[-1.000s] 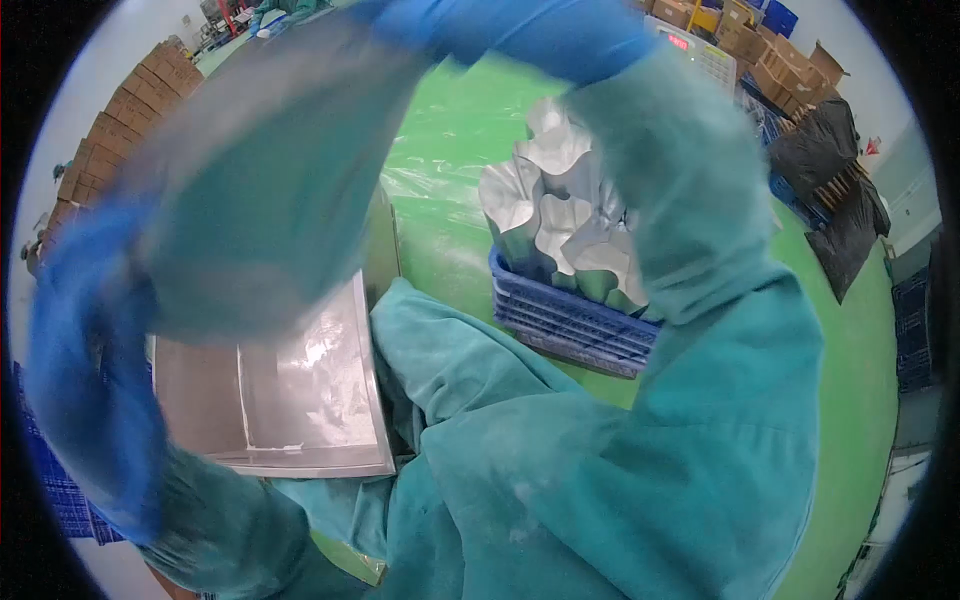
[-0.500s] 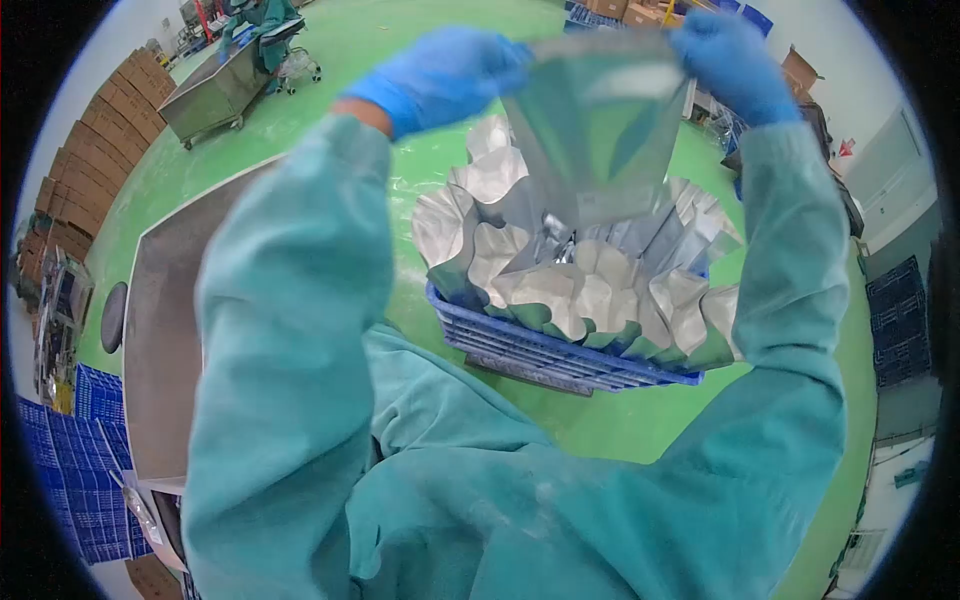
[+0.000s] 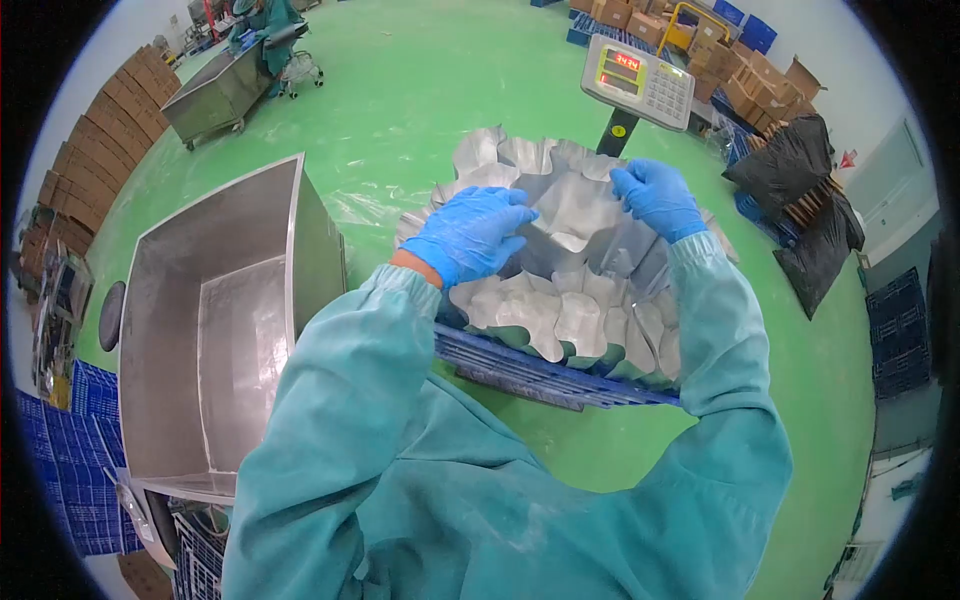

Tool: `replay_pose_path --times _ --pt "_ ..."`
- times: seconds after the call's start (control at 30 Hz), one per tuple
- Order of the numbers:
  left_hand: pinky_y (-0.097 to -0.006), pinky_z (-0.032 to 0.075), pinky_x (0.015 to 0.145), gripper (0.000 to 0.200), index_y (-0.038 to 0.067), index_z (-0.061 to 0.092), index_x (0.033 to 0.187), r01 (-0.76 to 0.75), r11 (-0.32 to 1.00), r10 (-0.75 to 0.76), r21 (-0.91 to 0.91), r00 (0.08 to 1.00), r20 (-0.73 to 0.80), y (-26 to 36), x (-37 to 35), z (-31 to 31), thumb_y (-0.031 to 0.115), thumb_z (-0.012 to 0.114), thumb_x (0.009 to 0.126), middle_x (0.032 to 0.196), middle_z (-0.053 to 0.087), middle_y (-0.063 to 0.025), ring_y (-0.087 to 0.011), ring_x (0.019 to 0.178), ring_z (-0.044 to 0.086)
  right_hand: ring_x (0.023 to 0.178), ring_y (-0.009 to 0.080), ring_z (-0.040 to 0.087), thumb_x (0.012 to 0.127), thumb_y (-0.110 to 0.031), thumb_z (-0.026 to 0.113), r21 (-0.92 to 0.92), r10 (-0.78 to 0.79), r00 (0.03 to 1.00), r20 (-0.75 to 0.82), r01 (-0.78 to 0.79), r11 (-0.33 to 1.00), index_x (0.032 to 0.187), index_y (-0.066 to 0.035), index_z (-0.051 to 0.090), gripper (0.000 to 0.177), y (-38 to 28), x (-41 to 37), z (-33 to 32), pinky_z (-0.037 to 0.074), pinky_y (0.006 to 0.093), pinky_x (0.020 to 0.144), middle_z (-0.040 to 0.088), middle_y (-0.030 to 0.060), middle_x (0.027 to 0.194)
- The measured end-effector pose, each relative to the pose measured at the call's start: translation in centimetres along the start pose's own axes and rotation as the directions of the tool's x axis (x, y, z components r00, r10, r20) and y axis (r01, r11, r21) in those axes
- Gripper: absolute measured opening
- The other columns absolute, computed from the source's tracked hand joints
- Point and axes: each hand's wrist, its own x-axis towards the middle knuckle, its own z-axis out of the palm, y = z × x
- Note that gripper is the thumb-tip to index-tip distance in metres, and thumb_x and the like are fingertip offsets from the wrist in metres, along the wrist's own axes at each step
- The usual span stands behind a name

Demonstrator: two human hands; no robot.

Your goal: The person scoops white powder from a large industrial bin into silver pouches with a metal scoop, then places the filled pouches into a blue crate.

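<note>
Both my hands wear blue gloves and teal sleeves. My left hand (image 3: 470,232) and my right hand (image 3: 655,197) each pinch an upper edge of one silver foil bag (image 3: 577,215), holding its mouth apart. That bag stands among several open silver foil bags (image 3: 560,310) packed upright in a blue plastic crate (image 3: 540,368) on the green floor in front of me.
A large stainless steel bin (image 3: 225,320) stands to the left of the crate. A weighing scale display (image 3: 638,80) rises behind the crate. Black bags (image 3: 805,170), cardboard boxes (image 3: 110,130) and blue crates (image 3: 70,470) line the edges. Another person works at a far steel cart (image 3: 222,88).
A second ago both hands held a foil bag high near my face. They have come down with it, and the bag now sits among the others in the crate.
</note>
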Motion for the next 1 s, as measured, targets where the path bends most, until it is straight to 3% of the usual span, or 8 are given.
replay_pose_path --times 0.27,0.4,0.47,0.63,0.7,0.83,0.93,1.0 --pt "-0.0403 0.043 0.095 0.041 0.013 0.052 0.125 -0.03 0.959 -0.036 -0.283 0.974 -0.225 1.6 -3.8 -4.6 0.016 0.059 0.085 0.126 0.052 -0.0147 -0.0336 0.114 0.05 0.065 0.0093 0.059 0.09 -0.025 0.056 0.28 -0.141 0.986 -0.092 0.162 0.946 0.09 -0.001 0.065 0.025 -7.8 -1.6 -1.1 0.049 0.024 0.059 0.065 0.0032 0.081" --pt "-0.0419 0.044 0.091 0.04 0.009 0.052 0.121 0.001 0.903 -0.146 -0.429 0.941 -0.305 2.0 -6.7 -5.1 0.019 0.06 0.082 0.117 0.055 -0.0164 -0.034 0.105 0.054 0.094 0.011 0.056 0.089 -0.022 0.059 0.656 -0.42 0.875 -0.239 0.465 0.595 0.119 -0.004 0.056 0.035 -15.8 -5.1 5.0 0.045 0.0268 0.086 0.06 0.0047 0.111" --pt "-0.0383 0.042 0.095 0.048 0.007 0.047 0.129 0.336 0.925 -0.314 -0.176 0.939 0.139 2.4 -8.5 -5.9 0.019 0.059 0.084 0.125 0.053 -0.0154 -0.0316 0.116 0.05 0.103 0.0221 0.058 0.085 -0.02 0.061 0.477 -0.68 0.638 -0.361 0.753 0.453 0.124 -0.008 0.054 0.041 -19.6 -6.2 10.4 0.044 0.0354 0.091 0.06 0.0088 0.117" --pt "-0.034 0.041 0.096 0.042 0.005 0.054 0.121 0.224 0.974 -0.226 0.028 0.968 0.109 -3.2 -20.8 -6.3 0.019 0.061 0.082 0.124 0.055 -0.0145 -0.025 0.108 0.056 0.099 0.0326 0.058 0.089 -0.029 0.05 0.357 -0.869 0.415 0.268 0.795 0.49 0.12 -0.013 0.057 0.036 -26.0 -8.6 21.2 0.046 0.0418 0.088 0.061 0.0143 0.111" --pt "-0.0312 0.041 0.095 0.036 0.005 0.058 0.117 0.531 0.748 -0.553 -0.399 0.831 0.068 0.4 -25.9 -14.2 0.019 0.061 0.084 0.118 0.059 -0.0139 -0.0218 0.107 0.057 0.094 0.0352 0.058 0.089 -0.037 0.046 0.382 -0.886 0.457 0.079 0.807 0.45 0.111 -0.015 0.061 0.035 -27.3 -8.1 25.9 0.047 0.0437 0.08 0.062 0.0157 0.099" --pt "-0.0372 0.043 0.092 0.036 0.004 0.058 0.117 0.702 0.57 -0.804 -0.426 0.369 -0.467 -1.0 -39.1 -16.7 0.02 0.058 0.085 0.112 0.061 -0.0098 -0.0259 0.104 0.057 0.098 0.0345 0.058 0.089 -0.033 0.048 0.466 -0.834 0.551 0.043 0.727 0.504 0.113 -0.009 0.057 0.036 -32.4 -10.8 32.3 0.046 0.043 0.084 0.061 0.0161 0.104" --pt "-0.0354 0.043 0.094 0.039 0.003 0.059 0.116 0.973 0.189 -0.981 0.133 0.192 -0.01 -0.5 -44.3 -13.8 0.027 0.061 0.084 0.114 0.061 -0.0112 -0.027 0.105 0.058 0.095 0.0357 0.059 0.083 -0.03 0.054 0.696 -0.885 0.455 -0.099 0.668 0.265 0.11 -0.005 0.058 0.036 -39.1 -17.9 34.3 0.046 0.0443 0.084 0.061 0.0174 0.102" --pt "-0.0363 0.044 0.094 0.04 0.004 0.059 0.116 0.977 0.203 -0.978 0.071 0.206 -0.037 -1.5 -47.4 -11.4 0.027 0.061 0.084 0.113 0.061 -0.0114 -0.0279 0.106 0.057 0.1 0.0378 0.057 0.077 -0.027 0.057 0.676 -0.986 0.144 -0.084 0.735 0.049 0.113 -0.008 0.059 0.04 -41.2 -25.0 38.9 0.046 0.0453 0.088 0.06 0.0185 0.108"
